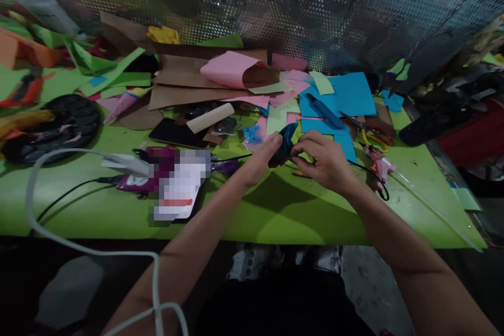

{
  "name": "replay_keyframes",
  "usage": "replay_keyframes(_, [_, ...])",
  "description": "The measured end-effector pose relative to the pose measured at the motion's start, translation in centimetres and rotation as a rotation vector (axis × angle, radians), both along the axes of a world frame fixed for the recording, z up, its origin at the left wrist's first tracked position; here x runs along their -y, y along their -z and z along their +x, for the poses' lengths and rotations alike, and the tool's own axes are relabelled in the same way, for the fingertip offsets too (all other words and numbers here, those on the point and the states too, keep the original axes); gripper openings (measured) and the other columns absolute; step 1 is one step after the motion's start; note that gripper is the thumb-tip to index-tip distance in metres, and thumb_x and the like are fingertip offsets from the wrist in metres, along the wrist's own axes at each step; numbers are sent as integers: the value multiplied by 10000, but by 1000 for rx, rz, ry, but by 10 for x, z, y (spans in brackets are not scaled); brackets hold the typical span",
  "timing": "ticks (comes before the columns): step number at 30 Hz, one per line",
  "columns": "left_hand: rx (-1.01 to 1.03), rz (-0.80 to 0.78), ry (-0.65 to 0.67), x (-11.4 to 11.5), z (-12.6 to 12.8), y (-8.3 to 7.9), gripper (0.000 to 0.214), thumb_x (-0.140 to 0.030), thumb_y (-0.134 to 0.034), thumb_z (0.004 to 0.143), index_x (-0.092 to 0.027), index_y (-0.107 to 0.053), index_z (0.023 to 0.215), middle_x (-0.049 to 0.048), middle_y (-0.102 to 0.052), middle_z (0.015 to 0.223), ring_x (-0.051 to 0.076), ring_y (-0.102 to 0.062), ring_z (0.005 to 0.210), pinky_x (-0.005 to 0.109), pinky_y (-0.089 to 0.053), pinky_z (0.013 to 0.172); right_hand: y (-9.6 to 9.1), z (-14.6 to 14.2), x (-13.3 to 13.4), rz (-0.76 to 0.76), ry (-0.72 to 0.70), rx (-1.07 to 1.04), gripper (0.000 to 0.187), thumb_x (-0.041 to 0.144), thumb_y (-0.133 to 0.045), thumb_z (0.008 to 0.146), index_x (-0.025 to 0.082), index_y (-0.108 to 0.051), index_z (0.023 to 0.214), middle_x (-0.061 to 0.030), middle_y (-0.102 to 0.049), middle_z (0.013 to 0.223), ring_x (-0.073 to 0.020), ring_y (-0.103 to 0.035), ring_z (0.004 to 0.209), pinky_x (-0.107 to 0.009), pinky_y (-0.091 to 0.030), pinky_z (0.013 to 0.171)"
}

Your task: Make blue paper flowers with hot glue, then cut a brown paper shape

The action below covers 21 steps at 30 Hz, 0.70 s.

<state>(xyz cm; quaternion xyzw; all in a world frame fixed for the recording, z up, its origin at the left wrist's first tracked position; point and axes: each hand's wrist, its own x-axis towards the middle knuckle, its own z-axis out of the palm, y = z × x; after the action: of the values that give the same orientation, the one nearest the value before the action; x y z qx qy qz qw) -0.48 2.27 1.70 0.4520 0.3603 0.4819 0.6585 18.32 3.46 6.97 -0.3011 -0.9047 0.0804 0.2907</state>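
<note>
A dark blue, shiny curled piece (289, 135), of cloth or paper, is held above the green table near the middle of the view. My left hand (260, 160) grips it from the left, thumb along its near side and the other fingers mostly hidden behind. From the right, my right hand (325, 160) pinches at its lower right edge with thumb and forefinger. Just left of the piece lies a small clear bag of blue bits (252, 135). Blue paper sheets (352, 93) and a rolled blue strip (325, 110) lie beyond my right hand.
Yellow-and-red-handled scissors (376, 138) and a pink glue gun (381, 164) with a clear stick lie right. Left are a phone (183, 184), a purple power strip (134, 182), a white cable (90, 249) and a black round tray (74, 126). Pink rolled paper (228, 70) lies behind.
</note>
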Motion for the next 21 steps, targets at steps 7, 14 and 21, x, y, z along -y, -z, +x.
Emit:
replay_keyframes(7, [-30, 37, -32, -1, 1, 5, 520, -738, -546, 870, -220, -516, 836, -16, -462, 687, 129, -430, 624, 265, -313, 542, 0, -1, 0, 38, -6, 34, 91, 182, -589, 923, 215, -664, 884, -75, -666, 919, -209, -631, 843, -304, -442, 677])
replay_keyframes(14, [-51, 59, -43, -2, -1, 3, 546, -759, -541, 855, -214, -561, 856, -8, -516, 679, 128, -473, 602, 257, -337, 513, -2, 2, -1, -30, -73, -114, 84, 231, -623, 964, 227, -689, 913, -60, -698, 926, -189, -662, 863, -296, -498, 721])
replay_keyframes(21, [-94, 90, -28, -4, -3, 8, 573, -783, -494, 870, -216, -576, 856, -1, -556, 672, 128, -492, 591, 265, -354, 526, -2, 5, -2, -59, -57, -254, 49, 230, -674, 948, 235, -720, 930, -50, -723, 917, -175, -682, 837, -291, -532, 729])
